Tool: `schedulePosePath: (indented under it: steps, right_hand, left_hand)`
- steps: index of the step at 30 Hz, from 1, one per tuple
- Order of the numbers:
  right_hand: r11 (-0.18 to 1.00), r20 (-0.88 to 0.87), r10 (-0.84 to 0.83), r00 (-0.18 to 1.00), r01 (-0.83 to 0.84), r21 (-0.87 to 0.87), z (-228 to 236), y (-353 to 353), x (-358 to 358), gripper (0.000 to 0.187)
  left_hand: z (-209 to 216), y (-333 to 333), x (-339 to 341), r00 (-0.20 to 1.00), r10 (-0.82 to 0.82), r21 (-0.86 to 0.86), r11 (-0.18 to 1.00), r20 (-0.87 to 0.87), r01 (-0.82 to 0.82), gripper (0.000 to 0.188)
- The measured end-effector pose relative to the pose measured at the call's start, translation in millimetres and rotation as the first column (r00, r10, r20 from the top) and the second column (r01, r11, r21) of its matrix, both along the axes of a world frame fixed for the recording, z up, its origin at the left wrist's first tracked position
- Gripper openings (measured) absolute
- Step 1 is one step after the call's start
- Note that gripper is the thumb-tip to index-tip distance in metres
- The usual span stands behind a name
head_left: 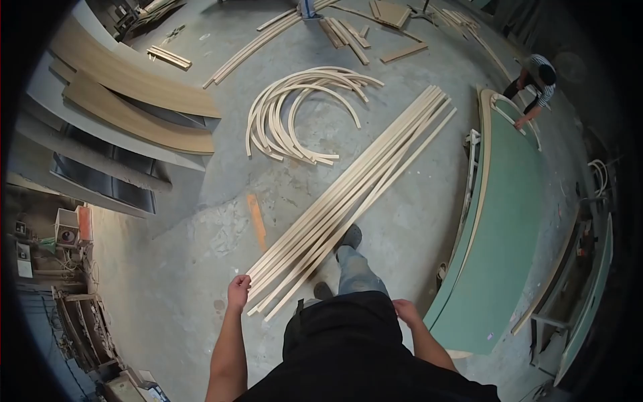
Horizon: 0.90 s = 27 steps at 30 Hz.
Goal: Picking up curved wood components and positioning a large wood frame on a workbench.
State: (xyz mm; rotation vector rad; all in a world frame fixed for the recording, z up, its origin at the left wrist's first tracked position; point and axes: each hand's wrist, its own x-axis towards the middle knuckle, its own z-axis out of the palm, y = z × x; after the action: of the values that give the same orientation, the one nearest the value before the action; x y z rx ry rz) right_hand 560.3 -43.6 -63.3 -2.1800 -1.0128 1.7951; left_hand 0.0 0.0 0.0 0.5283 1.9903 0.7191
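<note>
Head view: standing over a bundle of long straight wooden strips (348,201) lying diagonally on the concrete floor (174,268). Left hand (238,293) hanging just beside the strips' near ends, fingers curled, grip impossible to tell. Right hand (405,311) hanging loose, holding nothing, near a green curved panel (502,228). Curved strips (295,114) lying beyond.

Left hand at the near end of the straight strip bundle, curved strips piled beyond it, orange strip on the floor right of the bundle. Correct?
Not quite. In the head view the orange strip lies left of the straight strip bundle. Left hand and curved strips are as stated.
</note>
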Motion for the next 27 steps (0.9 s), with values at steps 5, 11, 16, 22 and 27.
schedulePosePath:
  steps: [5,11,16,22,27]
  right_hand:
    - [0.918,0.104,0.388,0.916,-0.394,0.045,-29.9,94.5,10.9,0.029]
    - [0.999,0.015,0.014,1.000,-0.013,-0.053,-6.9,257.9,36.4,0.025]
    - [0.990,-0.050,-0.139,0.989,0.139,-0.018,21.2,397.7,39.1,0.030]
    - [0.963,-0.079,-0.271,0.959,0.270,-0.020,21.8,511.5,-36.7,0.033]
    - [0.987,-0.121,-0.144,0.982,0.134,-0.083,-9.2,582.7,-173.1,0.029]
  left_hand:
    - [5.2,98.7,24.4,0.981,-0.190,-0.104,0.977,-0.048,0.185,0.022]
    - [14.2,168.2,71.8,0.770,-0.485,-0.165,0.872,-0.415,0.460,0.035]
    - [11.0,237.5,67.2,0.950,-0.263,-0.085,0.964,-0.169,0.251,0.034]
    - [-9.3,324.8,22.3,0.928,-0.354,-0.156,0.929,-0.120,0.334,0.038]
    - [-88.9,404.6,-58.5,0.911,-0.403,-0.111,0.912,-0.083,0.394,0.052]
